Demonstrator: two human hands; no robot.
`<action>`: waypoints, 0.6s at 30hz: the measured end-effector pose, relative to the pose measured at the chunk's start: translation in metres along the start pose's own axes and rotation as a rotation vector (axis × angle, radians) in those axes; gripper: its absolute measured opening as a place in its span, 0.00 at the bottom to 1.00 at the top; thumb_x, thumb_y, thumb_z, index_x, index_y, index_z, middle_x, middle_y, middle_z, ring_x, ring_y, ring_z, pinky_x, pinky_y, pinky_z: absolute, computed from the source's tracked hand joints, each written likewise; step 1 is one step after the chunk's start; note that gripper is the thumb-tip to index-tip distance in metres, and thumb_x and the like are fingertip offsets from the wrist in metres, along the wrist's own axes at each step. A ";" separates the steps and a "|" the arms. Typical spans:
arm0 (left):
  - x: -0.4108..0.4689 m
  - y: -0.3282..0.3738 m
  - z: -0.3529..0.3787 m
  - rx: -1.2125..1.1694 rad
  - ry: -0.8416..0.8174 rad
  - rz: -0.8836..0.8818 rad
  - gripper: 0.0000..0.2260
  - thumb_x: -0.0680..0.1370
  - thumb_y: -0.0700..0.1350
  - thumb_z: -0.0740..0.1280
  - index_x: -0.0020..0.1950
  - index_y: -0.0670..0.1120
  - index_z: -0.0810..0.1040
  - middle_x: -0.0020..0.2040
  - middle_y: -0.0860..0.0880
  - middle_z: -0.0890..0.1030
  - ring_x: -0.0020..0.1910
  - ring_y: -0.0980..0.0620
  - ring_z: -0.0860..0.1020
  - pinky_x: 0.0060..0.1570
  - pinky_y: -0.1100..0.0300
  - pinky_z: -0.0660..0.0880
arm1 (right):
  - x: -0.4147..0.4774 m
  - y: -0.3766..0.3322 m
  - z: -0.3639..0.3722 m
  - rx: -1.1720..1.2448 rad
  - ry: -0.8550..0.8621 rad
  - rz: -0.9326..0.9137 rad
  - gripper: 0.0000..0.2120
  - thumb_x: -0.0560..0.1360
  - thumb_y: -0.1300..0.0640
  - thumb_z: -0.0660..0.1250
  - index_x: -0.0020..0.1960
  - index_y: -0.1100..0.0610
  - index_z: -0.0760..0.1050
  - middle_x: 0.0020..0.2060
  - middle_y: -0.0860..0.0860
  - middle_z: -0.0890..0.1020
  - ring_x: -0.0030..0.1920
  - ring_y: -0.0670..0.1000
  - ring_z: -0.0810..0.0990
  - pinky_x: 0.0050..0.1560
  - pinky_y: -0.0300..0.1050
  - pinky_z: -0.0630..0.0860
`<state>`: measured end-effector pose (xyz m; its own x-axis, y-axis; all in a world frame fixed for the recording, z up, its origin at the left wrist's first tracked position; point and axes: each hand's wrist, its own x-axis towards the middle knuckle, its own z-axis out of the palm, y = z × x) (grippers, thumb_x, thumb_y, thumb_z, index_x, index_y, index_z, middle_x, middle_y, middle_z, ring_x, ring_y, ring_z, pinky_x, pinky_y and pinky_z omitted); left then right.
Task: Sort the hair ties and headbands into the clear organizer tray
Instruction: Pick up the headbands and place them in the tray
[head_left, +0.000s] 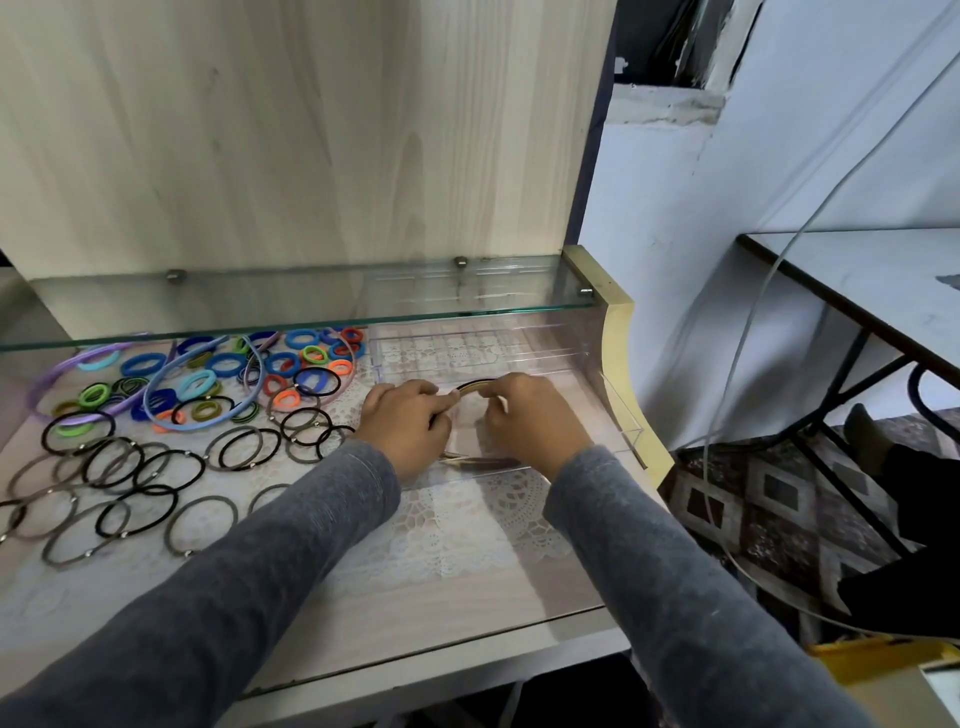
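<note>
Left hand (410, 422) and right hand (525, 415), fingers curled, both pinch a dark headband (475, 385) at the near end of the clear organizer tray (619, 411). Loose hair ties (156, 467) cover the tabletop (467, 587) to the left.

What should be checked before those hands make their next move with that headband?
1. Grip: left hand and right hand both hold the dark headband: ok.
2. Headband above the clear organizer tray: ok.
3. Headband seated in a compartment: cannot tell, hands hide it.
4. hair ties sorted: not ok, they lie on the table left of the tray.
5. glass shelf untouched by hands: ok.
</note>
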<state>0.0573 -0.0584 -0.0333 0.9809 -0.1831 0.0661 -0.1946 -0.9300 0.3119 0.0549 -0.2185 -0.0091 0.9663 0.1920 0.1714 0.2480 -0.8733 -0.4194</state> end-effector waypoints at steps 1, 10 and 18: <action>0.000 0.001 0.000 -0.009 0.007 -0.004 0.18 0.82 0.50 0.56 0.71 0.56 0.70 0.70 0.52 0.71 0.69 0.51 0.66 0.69 0.58 0.49 | 0.000 -0.002 0.002 -0.020 -0.060 0.007 0.14 0.77 0.59 0.59 0.58 0.58 0.78 0.54 0.56 0.81 0.52 0.56 0.79 0.56 0.49 0.76; -0.002 0.002 -0.001 -0.046 0.000 -0.043 0.22 0.82 0.47 0.55 0.76 0.47 0.62 0.74 0.48 0.67 0.73 0.51 0.63 0.74 0.58 0.48 | 0.009 0.013 -0.005 -0.119 -0.133 0.226 0.16 0.80 0.51 0.55 0.58 0.59 0.75 0.53 0.57 0.79 0.47 0.54 0.76 0.50 0.46 0.75; 0.000 -0.002 0.001 0.000 -0.012 -0.008 0.19 0.81 0.44 0.54 0.71 0.50 0.71 0.72 0.51 0.68 0.71 0.53 0.64 0.72 0.58 0.46 | 0.007 0.029 -0.027 -0.158 -0.170 0.313 0.16 0.81 0.56 0.53 0.57 0.64 0.74 0.54 0.59 0.78 0.51 0.58 0.75 0.48 0.45 0.70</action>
<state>0.0573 -0.0573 -0.0351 0.9824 -0.1792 0.0518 -0.1864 -0.9314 0.3128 0.0669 -0.2543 0.0038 0.9945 -0.0345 -0.0990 -0.0614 -0.9571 -0.2832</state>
